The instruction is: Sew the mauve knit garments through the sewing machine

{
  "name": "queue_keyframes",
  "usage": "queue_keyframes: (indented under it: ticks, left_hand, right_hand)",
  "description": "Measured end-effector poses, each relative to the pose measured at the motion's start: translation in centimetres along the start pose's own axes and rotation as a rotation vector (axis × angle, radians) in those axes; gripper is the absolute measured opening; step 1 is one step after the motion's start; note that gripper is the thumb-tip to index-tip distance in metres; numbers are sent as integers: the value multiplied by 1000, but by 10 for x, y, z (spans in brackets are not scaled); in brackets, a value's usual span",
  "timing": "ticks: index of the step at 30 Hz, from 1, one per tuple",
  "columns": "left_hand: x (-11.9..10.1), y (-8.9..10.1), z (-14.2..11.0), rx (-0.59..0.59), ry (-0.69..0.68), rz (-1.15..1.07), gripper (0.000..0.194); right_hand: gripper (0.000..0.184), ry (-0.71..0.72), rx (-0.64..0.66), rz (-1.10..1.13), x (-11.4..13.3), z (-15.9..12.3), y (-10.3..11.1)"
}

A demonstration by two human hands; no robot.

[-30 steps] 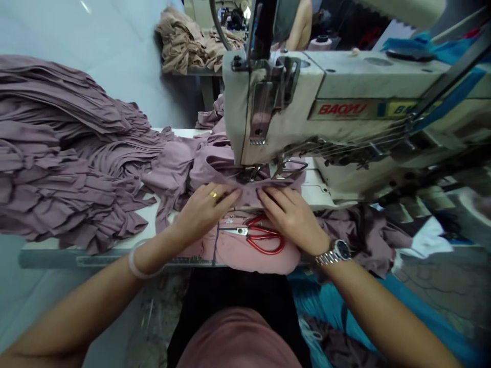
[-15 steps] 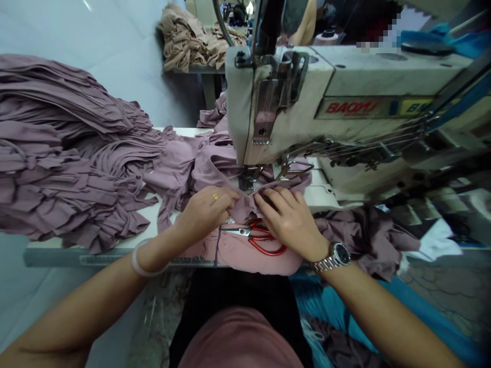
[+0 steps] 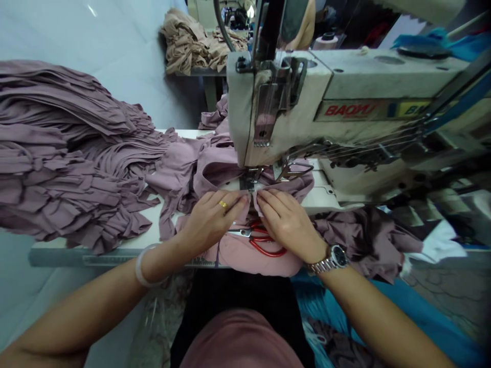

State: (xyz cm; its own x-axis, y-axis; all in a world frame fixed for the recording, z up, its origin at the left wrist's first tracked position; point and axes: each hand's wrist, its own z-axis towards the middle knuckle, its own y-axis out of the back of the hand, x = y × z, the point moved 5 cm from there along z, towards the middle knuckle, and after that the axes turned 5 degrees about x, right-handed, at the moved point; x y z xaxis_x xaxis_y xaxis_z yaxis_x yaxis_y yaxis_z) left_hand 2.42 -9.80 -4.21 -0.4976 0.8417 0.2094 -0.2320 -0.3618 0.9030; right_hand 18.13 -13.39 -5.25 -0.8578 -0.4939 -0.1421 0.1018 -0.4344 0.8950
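Under the needle area of a sewing machine [image 3: 284, 133] lies a mauve garment [image 3: 213, 159], its edge just in front of the presser foot [image 3: 250, 180]. My left hand [image 3: 215, 214] pinches the cloth left of the foot, fingers pressed together. On the other side, my right hand [image 3: 287, 220] holds the cloth close to the foot, its fingers bent over the edge. A narrow gap separates the two hands' fingertips. Red-handled scissors [image 3: 268, 250] lie on a pink pad [image 3: 257, 263] below my hands, partly covered by my right hand.
Stacked mauve fabric pieces [image 3: 69, 112] fill the table's left side. Darker mauve cloth [image 3: 356, 235] hangs at the right of the machine. Beyond stand a beige fabric pile [image 3: 187, 43], a thread cone [image 3: 326, 41] and another person's arm [image 3: 306, 28].
My left hand has moved right, its fingertips nearer the presser foot and my right hand. The cloth between them has shifted, and an opening in the garment shows wider left of the foot.
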Motion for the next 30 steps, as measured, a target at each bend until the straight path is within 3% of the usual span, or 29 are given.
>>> queue_keyframes:
  ticks: [6, 13, 22, 30]
  left_hand:
    - [-2, -7, 5, -8, 75, -100, 34]
    - [-6, -9, 11, 26, 180, -48, 36]
    - [-2, -13, 10, 30, 91, -116, 38]
    - [0, -13, 13, 78, 126, -107, 41]
  right_hand:
    - [39, -121, -44, 193, 0, -1, -4]
    - [38, -175, -88, 272, -1, 1, -6]
    - [39, -79, 50, 37, 4, 10, -2]
    - [39, -70, 48, 15, 5, 12, -2]
